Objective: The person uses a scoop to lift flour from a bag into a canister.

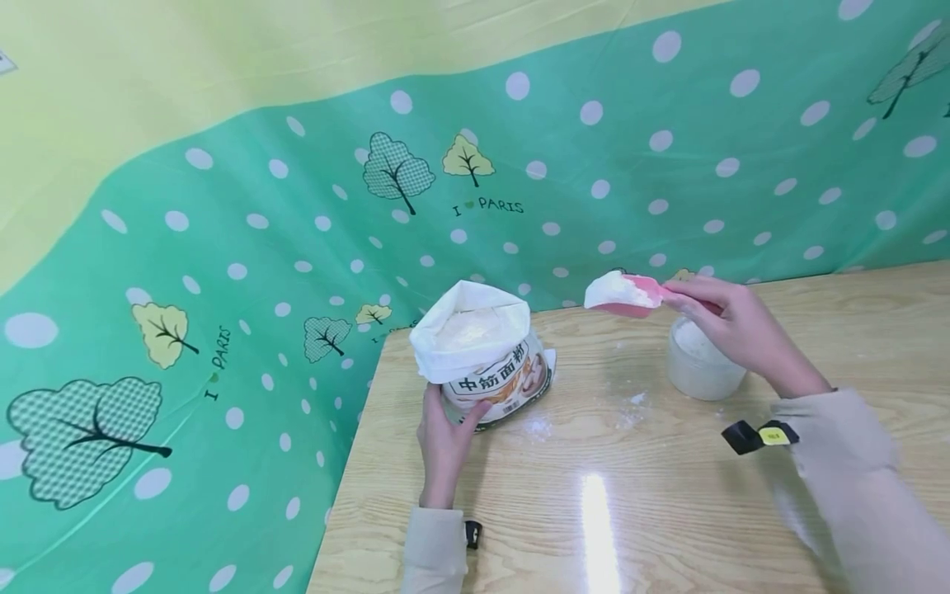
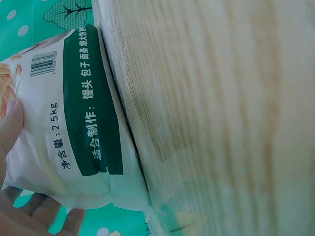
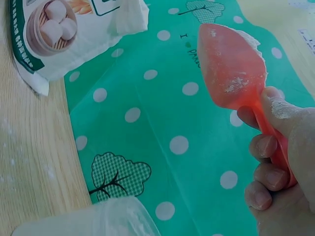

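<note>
An open-topped white flour bag (image 1: 493, 375) with printed labels stands at the table's left side, its rim folded out and flour inside. My left hand (image 1: 443, 433) grips the lower side of the bag; in the left wrist view the thumb (image 2: 11, 125) lies on its front and the other fingers go round its side. My right hand (image 1: 731, 318) grips the handle of a pink scoop (image 3: 234, 69) heaped with white flour. The scoop is in the air between the bag and a translucent tub (image 1: 701, 367) of white powder, which stands below the right hand.
Flour is spilled in patches on the wooden table (image 1: 534, 511) between bag and tub. Behind and left of the table hangs a green and yellow patterned cloth (image 1: 282, 239). A black strap with a yellow label (image 1: 773, 435) juts from the right sleeve.
</note>
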The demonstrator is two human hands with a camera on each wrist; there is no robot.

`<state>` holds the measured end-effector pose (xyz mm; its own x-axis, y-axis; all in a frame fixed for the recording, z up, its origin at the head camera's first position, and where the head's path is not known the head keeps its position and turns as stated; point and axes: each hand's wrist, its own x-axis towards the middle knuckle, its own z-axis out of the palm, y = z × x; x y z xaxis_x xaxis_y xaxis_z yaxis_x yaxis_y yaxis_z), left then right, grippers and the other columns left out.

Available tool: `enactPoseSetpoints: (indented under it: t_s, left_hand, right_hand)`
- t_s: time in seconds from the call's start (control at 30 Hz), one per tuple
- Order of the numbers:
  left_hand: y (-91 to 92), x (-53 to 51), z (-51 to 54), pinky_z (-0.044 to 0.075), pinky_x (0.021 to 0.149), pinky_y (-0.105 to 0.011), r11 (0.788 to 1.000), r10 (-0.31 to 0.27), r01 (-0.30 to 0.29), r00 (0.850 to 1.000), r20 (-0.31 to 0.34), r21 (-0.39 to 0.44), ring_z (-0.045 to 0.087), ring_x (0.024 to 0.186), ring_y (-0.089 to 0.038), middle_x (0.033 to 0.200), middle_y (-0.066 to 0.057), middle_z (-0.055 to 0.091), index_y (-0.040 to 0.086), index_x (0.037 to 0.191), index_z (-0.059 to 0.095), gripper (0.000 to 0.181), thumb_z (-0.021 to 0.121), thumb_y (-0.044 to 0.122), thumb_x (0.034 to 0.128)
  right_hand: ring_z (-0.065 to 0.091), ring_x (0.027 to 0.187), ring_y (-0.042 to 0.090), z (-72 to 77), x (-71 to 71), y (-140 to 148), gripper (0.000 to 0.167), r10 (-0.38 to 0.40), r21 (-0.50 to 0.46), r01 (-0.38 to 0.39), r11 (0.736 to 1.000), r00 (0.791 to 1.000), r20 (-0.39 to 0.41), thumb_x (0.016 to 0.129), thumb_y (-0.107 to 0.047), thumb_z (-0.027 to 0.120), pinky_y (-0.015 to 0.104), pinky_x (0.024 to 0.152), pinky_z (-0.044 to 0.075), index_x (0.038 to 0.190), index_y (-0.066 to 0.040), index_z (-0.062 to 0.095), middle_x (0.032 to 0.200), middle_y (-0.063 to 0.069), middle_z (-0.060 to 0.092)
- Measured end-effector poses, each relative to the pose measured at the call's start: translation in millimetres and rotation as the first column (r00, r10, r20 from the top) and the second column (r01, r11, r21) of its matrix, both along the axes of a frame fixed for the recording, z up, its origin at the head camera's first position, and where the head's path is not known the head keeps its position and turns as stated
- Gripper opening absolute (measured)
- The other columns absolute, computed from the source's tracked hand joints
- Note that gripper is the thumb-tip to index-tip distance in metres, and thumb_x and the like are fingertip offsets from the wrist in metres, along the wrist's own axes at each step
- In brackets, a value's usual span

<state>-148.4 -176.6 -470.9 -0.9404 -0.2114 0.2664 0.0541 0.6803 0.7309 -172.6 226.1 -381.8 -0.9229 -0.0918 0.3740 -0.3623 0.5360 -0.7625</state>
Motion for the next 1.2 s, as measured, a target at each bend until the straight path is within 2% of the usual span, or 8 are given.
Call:
enactPoseSetpoints:
  t_s: [0.17, 0.23, 0.33, 0.5, 0.6, 0.73, 0.93, 1.2]
  left_hand:
    - [0.0, 0.8, 0.0, 0.037, 0.115, -0.050, 1.000, 0.004, -0.004, 1.000, 0.002, 0.000, 0.046, 0.137, -0.027, 0.146, -0.005, 0.051, 0.019, 0.148, 0.038, 0.093, 0.081, 0.054, 0.0740]
    - [0.2, 1.1, -0.5, 0.037, 0.115, -0.050, 1.000, 0.006, -0.006, 1.000, 0.003, -0.002, 0.047, 0.137, -0.028, 0.146, -0.005, 0.051, 0.019, 0.148, 0.038, 0.093, 0.082, 0.054, 0.0738]
    - [0.8, 1.3, -1.4, 0.038, 0.114, -0.050, 1.000, 0.005, -0.005, 1.000, 0.000, -0.001, 0.048, 0.136, -0.028, 0.145, -0.005, 0.052, 0.019, 0.147, 0.039, 0.092, 0.082, 0.053, 0.0735]
    - [2.0, 1.5, -2.4, 0.038, 0.114, -0.051, 1.000, -0.005, 0.005, 1.000, -0.010, 0.001, 0.048, 0.135, -0.028, 0.144, -0.006, 0.053, 0.019, 0.147, 0.040, 0.092, 0.082, 0.054, 0.0733]
    - [2.4, 1.5, -2.4, 0.038, 0.114, -0.051, 1.000, -0.008, 0.008, 1.000, -0.015, 0.001, 0.048, 0.135, -0.028, 0.144, -0.006, 0.053, 0.019, 0.147, 0.040, 0.092, 0.081, 0.055, 0.0734]
    - [2.3, 1.6, -1.4, 0.039, 0.114, -0.049, 1.000, -0.004, 0.004, 1.000, -0.010, 0.002, 0.048, 0.135, -0.026, 0.144, -0.004, 0.053, 0.020, 0.147, 0.039, 0.092, 0.082, 0.054, 0.0733]
    - [1.7, 1.7, 0.0, 0.038, 0.114, -0.050, 1.000, -0.009, 0.009, 1.000, -0.011, 0.006, 0.047, 0.136, -0.026, 0.144, -0.003, 0.052, 0.020, 0.148, 0.038, 0.091, 0.082, 0.052, 0.0746]
    - [1.0, 1.6, 1.6, 0.036, 0.115, -0.052, 1.000, 0.003, -0.003, 1.000, 0.009, 0.007, 0.046, 0.137, -0.028, 0.146, -0.004, 0.051, 0.020, 0.149, 0.037, 0.092, 0.081, 0.053, 0.0750]
  right_hand:
    - [0.049, 0.093, -0.013, -6.5, 6.3, 8, 0.032, -0.035, 0.016, 0.035, 0.999, 0.999, 0.005, 0.098, -0.015, 0.064, -0.004, 0.075, 0.040, 0.127, -0.003, 0.067, 0.117, 0.020, 0.067]
    - [0.045, 0.097, -0.020, -10.2, 9.2, 11, 0.032, -0.049, 0.019, 0.049, 0.999, 0.999, 0.008, 0.097, -0.015, 0.065, -0.006, 0.078, 0.038, 0.126, -0.002, 0.067, 0.121, 0.021, 0.066]
    - [0.049, 0.105, -0.011, -15.8, 13.8, 16, 0.032, -0.063, 0.018, 0.062, 0.998, 0.998, 0.029, 0.097, -0.015, 0.065, -0.007, 0.080, 0.036, 0.127, -0.003, 0.066, 0.125, 0.023, 0.065]
    - [0.053, 0.119, 0.032, -23.2, 21.1, 26, 0.035, -0.068, 0.015, 0.068, 0.998, 0.995, 0.069, 0.098, -0.016, 0.063, -0.008, 0.082, 0.034, 0.132, -0.007, 0.064, 0.134, 0.022, 0.059]
    - [0.052, 0.123, 0.012, -25.8, 25.0, 33, 0.035, -0.084, 0.021, 0.083, 0.996, 0.994, 0.071, 0.099, -0.019, 0.062, -0.008, 0.082, 0.035, 0.133, -0.009, 0.064, 0.136, 0.014, 0.060]
    - [0.041, 0.108, -0.021, -28.2, 30.5, 42, 0.035, -0.098, 0.024, 0.097, 0.995, 0.993, 0.065, 0.099, -0.019, 0.062, -0.007, 0.081, 0.037, 0.133, -0.010, 0.064, 0.133, 0.007, 0.062]
    - [0.035, 0.102, -0.024, -34.0, 38.1, 56, 0.036, -0.129, 0.057, 0.124, 0.991, 0.987, 0.094, 0.100, -0.018, 0.061, -0.008, 0.076, 0.034, 0.134, -0.006, 0.062, 0.134, 0.026, 0.057]
    - [0.033, 0.099, -0.027, -37.6, 42.9, 68, 0.033, -0.143, 0.076, 0.139, 0.987, 0.988, 0.051, 0.101, -0.015, 0.058, -0.009, 0.074, 0.033, 0.129, 0.000, 0.064, 0.131, 0.030, 0.058]
